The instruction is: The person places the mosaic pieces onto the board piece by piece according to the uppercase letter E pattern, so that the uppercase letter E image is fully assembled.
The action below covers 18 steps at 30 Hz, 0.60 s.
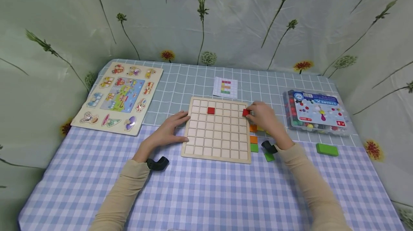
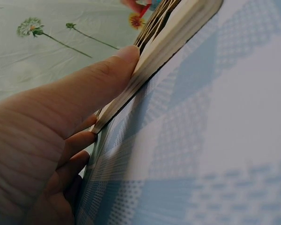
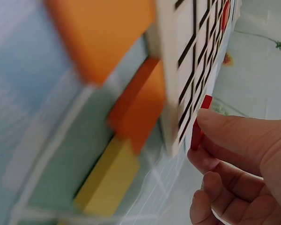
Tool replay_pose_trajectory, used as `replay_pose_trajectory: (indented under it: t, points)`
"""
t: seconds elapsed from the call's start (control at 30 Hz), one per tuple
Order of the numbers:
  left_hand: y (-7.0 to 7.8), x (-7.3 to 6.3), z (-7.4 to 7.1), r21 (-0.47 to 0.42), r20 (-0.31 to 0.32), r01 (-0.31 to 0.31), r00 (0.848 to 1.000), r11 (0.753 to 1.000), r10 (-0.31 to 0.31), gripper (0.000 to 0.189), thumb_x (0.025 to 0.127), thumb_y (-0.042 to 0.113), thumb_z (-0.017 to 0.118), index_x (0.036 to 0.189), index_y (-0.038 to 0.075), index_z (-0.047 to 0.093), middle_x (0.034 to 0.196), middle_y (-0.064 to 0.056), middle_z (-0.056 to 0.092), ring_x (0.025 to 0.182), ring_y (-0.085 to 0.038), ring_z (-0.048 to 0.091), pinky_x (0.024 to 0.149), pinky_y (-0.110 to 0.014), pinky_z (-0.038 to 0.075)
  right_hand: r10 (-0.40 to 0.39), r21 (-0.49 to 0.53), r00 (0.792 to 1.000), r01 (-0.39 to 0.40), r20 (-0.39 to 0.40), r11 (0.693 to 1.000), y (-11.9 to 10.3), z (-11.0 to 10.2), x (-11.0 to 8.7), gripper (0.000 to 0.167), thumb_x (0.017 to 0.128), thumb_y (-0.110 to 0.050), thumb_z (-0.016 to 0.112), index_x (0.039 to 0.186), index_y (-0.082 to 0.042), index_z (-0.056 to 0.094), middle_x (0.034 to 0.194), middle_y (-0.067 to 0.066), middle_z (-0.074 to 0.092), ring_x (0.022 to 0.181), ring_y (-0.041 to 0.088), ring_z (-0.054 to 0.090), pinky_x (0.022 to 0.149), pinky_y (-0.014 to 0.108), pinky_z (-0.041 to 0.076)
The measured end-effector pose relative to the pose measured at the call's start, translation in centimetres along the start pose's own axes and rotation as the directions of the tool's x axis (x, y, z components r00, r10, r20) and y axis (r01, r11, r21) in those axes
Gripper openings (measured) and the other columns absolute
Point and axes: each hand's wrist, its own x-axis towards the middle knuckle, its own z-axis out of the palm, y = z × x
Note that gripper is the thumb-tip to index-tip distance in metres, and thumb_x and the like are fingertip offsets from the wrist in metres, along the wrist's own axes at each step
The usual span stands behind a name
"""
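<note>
A wooden grid board (image 1: 213, 130) lies mid-table, with one red square tile (image 1: 211, 110) set in a cell near its top. My left hand (image 1: 169, 130) rests against the board's left edge, thumb on the rim and fingers spread along the side. Thumb and fingertips of my right hand (image 1: 266, 118) pinch another red tile (image 3: 201, 124) over the board's upper right edge. Below that hand, orange tiles (image 3: 143, 101), a yellow tile (image 3: 107, 178) and green tiles (image 1: 254, 148) lie along the board's right side, partly hidden by the hand in the head view.
Behind the board lies a paper card (image 1: 225, 87) with a coloured grid pattern. A wooden picture puzzle (image 1: 119, 98) is at the left. On the right stand a clear plastic box (image 1: 316, 111) of coloured balls and a green block (image 1: 327, 149).
</note>
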Motion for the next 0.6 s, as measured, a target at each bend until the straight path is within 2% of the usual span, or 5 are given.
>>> replay_pose_trajectory:
  t: [0.2,0.37,0.6]
  points:
    - [0.2,0.0,-0.1,0.004,-0.001,-0.001,1.000,1.000,0.001,0.082,0.074,0.029,0.079,0.142,0.003,0.040,0.152,-0.018,0.032,0.143,-0.037,0.023,0.114,-0.056,0.022,-0.059,-0.002,0.998,0.059,-0.013,0.998,-1.5,0.0,0.9,0.027,0.084,-0.017,0.070,0.105,0.000,0.070,0.097,0.016,0.066,0.086,0.027,0.059,0.069,0.038,0.054]
    - [0.5,0.0,-0.2,0.006,-0.001,0.001,1.000,1.000,-0.001,0.082,0.073,0.030,0.079,0.141,0.003,0.041,0.151,-0.018,0.033,0.143,-0.037,0.024,0.114,-0.055,0.023,-0.096,0.008,0.995,0.096,-0.001,0.995,-2.8,0.3,1.6,0.026,0.085,-0.017,0.068,0.105,-0.001,0.070,0.100,0.015,0.066,0.091,0.027,0.060,0.071,0.038,0.055]
    - [0.3,0.0,-0.1,-0.002,0.008,0.010,1.000,1.000,-0.010,0.083,0.074,0.030,0.079,0.142,0.003,0.040,0.152,-0.017,0.032,0.144,-0.036,0.022,0.115,-0.054,0.022,-0.157,0.038,0.987,0.158,-0.026,0.987,-4.0,1.0,2.3,0.022,0.086,-0.015,0.067,0.102,-0.001,0.071,0.095,0.013,0.066,0.085,0.025,0.060,0.070,0.035,0.053]
